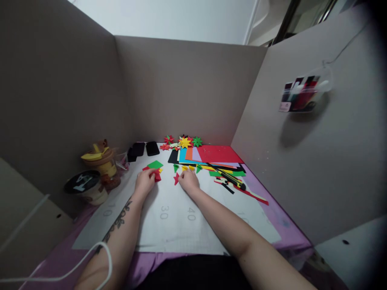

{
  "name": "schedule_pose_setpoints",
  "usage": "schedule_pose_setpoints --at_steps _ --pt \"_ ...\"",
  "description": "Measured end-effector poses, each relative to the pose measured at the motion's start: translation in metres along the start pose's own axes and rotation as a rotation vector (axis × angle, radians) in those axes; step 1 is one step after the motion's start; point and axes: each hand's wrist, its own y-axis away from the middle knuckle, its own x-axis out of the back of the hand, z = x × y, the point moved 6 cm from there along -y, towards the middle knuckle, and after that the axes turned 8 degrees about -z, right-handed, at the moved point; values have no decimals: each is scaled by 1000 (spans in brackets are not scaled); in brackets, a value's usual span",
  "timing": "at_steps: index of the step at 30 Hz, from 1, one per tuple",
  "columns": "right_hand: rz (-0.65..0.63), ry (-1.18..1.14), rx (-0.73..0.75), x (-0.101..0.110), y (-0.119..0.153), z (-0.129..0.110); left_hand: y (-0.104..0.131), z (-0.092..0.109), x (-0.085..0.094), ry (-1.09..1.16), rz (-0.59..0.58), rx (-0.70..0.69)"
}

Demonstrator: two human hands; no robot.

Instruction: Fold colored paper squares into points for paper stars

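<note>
My left hand (145, 182) has its fingers closed at the edge of a piece of red paper (157, 176). Beside it lie a green paper square (155, 164) and a small bit of yellow paper. My right hand (189, 181) is curled, its fingertips pinching a small red folded paper piece (176, 179) on the white sheet. Just beyond that hand, in a row, stand a green folded piece (175, 168), yellow folded pieces (184, 168) and another green folded piece (198, 168). The fingertips of both hands are partly hidden.
Finished paper stars (185, 142) sit at the back. Coloured paper sheets (219, 154) and a yellow-black utility knife (231, 179) lie to the right, with paper strips (256, 196). Tubs (87, 187) stand at left near two black objects (152, 148). Grey panels surround the table.
</note>
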Motion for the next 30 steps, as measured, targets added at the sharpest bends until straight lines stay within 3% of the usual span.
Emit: schedule_pose_setpoints --at_steps 5,13,18,23,26,30 --pt "16 74 21 0 0 4 1 3 -14 -83 -50 13" --pt "24 -26 193 26 19 -9 11 25 -11 3 -45 -26" --pt "-74 -78 352 43 55 -25 37 61 -39 124 -179 -222" --pt "-191 -59 502 56 75 -28 63 92 -66 151 -395 -437" --pt "-196 -22 603 60 76 -28 70 99 -71 82 -472 -544" --pt "-217 51 732 59 74 -29 69 97 -73 14 -499 -585"
